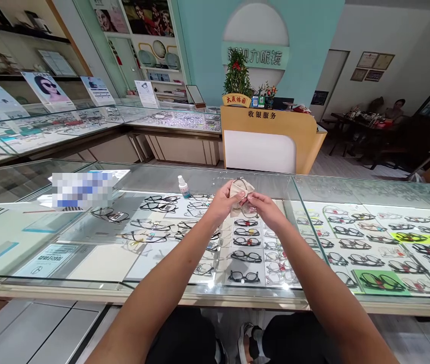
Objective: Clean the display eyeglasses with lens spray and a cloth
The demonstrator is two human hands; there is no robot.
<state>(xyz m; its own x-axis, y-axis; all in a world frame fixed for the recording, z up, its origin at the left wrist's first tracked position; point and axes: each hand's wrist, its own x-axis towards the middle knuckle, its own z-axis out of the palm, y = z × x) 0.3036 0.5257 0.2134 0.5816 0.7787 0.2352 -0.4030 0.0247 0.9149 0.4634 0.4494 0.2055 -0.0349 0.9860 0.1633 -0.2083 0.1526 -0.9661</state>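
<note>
Over the glass display counter, both arms reach forward and the hands meet near the middle. My left hand is closed on a beige cloth, its thumb pressing on the fabric. Wrapped partly in that cloth is a pair of thin-framed eyeglasses, mostly hidden by cloth and fingers. My right hand pinches the eyeglasses at the cloth's right edge. To the left of the hands, a small white-capped spray bottle stands upright on the counter.
Rows of glasses lie inside the counter below the hands. Papers and loose glasses are at the left. A wooden cashier desk stands beyond the counter. A person sits at the far right.
</note>
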